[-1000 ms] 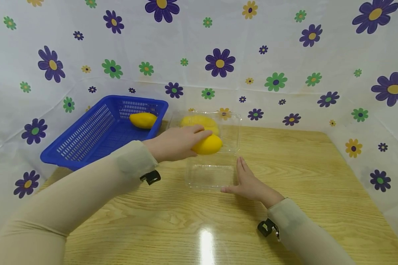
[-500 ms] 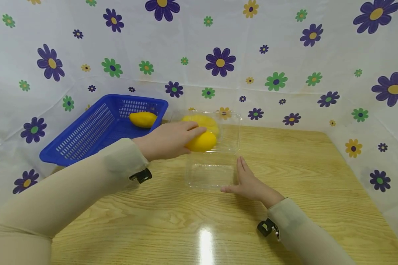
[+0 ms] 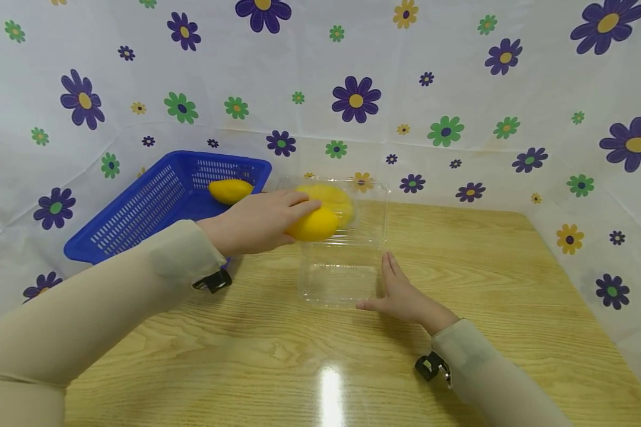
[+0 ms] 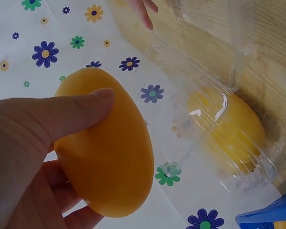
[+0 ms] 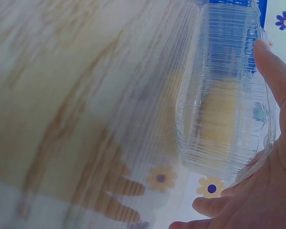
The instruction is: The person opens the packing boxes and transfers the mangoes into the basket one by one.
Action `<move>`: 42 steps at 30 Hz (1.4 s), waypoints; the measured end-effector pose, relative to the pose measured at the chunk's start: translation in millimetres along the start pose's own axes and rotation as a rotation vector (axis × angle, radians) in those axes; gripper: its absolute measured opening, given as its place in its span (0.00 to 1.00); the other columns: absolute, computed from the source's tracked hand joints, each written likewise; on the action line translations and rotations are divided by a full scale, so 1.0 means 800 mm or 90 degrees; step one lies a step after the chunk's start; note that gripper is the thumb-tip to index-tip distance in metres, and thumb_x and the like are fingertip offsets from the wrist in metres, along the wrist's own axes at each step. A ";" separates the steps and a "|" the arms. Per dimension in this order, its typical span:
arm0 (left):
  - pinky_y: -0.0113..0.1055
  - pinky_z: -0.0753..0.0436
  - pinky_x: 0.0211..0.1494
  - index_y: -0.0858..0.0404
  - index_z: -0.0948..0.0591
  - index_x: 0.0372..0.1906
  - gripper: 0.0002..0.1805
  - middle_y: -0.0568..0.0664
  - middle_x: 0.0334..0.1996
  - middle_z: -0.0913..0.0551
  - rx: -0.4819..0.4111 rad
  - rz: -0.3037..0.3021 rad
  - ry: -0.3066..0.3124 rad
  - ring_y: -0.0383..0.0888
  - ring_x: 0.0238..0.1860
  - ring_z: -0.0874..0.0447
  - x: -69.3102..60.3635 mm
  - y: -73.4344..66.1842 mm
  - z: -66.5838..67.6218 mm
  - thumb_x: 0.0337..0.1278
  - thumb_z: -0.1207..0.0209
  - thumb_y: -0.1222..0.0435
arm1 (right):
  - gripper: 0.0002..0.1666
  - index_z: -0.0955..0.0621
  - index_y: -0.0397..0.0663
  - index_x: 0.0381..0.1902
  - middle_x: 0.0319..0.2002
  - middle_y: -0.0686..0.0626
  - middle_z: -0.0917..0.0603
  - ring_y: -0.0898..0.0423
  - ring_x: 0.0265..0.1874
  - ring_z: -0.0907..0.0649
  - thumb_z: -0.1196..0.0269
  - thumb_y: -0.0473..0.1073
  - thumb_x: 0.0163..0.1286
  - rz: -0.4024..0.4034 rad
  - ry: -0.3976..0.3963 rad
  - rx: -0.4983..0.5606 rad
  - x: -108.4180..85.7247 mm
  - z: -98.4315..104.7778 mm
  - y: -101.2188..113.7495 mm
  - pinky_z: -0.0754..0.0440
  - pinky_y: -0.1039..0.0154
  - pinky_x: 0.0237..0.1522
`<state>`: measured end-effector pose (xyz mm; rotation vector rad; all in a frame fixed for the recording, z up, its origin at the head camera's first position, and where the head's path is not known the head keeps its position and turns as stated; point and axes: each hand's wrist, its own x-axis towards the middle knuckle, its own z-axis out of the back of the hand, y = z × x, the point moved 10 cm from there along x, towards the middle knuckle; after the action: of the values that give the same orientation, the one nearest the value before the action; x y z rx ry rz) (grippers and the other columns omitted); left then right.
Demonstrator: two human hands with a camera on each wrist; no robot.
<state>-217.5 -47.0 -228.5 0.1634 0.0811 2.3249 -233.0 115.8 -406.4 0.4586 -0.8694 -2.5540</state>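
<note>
My left hand (image 3: 251, 222) grips a smooth yellow mango (image 3: 315, 224), holding it in the air in front of the raised lid. In the left wrist view, the thumb lies across that mango, with fingers curled beneath it. A clear plastic clamshell box (image 3: 339, 303) stands with its lid (image 3: 373, 216) up at the back. My right hand (image 3: 400, 296) touches the box's front right corner, thumb at the front and straight fingers along the side. Another yellow fruit (image 3: 338, 194) shows through the clear lid, partly hidden by the held mango; its kind is unclear.
At the back left is a blue plastic basket (image 3: 112, 204) with another yellow mango (image 3: 231, 191) in it. All of this rests on a wooden table (image 3: 278, 350). A flower-printed white sheet (image 3: 299, 65) hangs behind and along both sides.
My left hand has moved left with the mango, away from above the box. The right hand and the box have stayed where they were.
</note>
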 end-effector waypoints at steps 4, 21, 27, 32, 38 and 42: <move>0.47 0.29 0.60 0.62 0.33 0.66 0.35 0.56 0.60 0.29 -0.002 0.012 -0.003 0.54 0.59 0.29 -0.003 0.004 0.004 0.53 0.35 0.60 | 0.69 0.68 0.32 0.70 0.70 0.36 0.73 0.42 0.69 0.65 0.34 0.61 0.56 -0.003 0.001 0.003 0.001 0.000 0.000 0.60 0.47 0.68; 0.49 0.29 0.60 0.62 0.34 0.66 0.36 0.57 0.62 0.32 0.005 0.037 -0.020 0.57 0.63 0.34 -0.021 0.028 0.019 0.51 0.34 0.62 | 0.70 0.69 0.33 0.70 0.70 0.36 0.73 0.41 0.69 0.65 0.34 0.61 0.56 -0.004 -0.005 0.002 0.003 0.002 0.000 0.59 0.47 0.68; 0.48 0.29 0.60 0.63 0.34 0.66 0.37 0.58 0.61 0.30 0.002 0.045 -0.018 0.56 0.61 0.32 -0.026 0.035 0.012 0.51 0.33 0.62 | 0.71 0.68 0.33 0.70 0.70 0.36 0.72 0.42 0.70 0.64 0.33 0.60 0.55 -0.012 -0.009 0.003 0.004 0.002 -0.002 0.59 0.47 0.68; 0.47 0.28 0.59 0.63 0.33 0.66 0.36 0.58 0.60 0.29 -0.011 0.055 -0.013 0.56 0.58 0.29 -0.032 0.040 0.000 0.50 0.33 0.63 | 0.71 0.68 0.32 0.70 0.70 0.36 0.73 0.41 0.69 0.64 0.33 0.60 0.55 -0.012 -0.007 0.009 0.001 -0.001 -0.003 0.59 0.46 0.67; 0.46 0.26 0.57 0.60 0.33 0.65 0.36 0.54 0.59 0.28 -0.013 0.077 -0.017 0.53 0.57 0.29 -0.043 0.049 -0.004 0.50 0.33 0.62 | 0.70 0.68 0.31 0.69 0.70 0.35 0.73 0.40 0.69 0.64 0.33 0.59 0.56 0.000 -0.006 0.007 0.000 -0.001 0.000 0.59 0.46 0.67; 0.48 0.25 0.56 0.59 0.33 0.66 0.36 0.53 0.60 0.29 -0.024 0.093 -0.016 0.53 0.59 0.30 -0.050 0.057 -0.006 0.50 0.33 0.61 | 0.70 0.68 0.31 0.69 0.70 0.35 0.72 0.40 0.69 0.64 0.34 0.59 0.56 0.001 -0.007 0.002 0.002 0.000 0.000 0.58 0.46 0.67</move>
<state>-223.4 -107.6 -232.0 0.1845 0.0142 2.4677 -234.4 115.3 -406.7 0.4452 -0.8774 -2.5568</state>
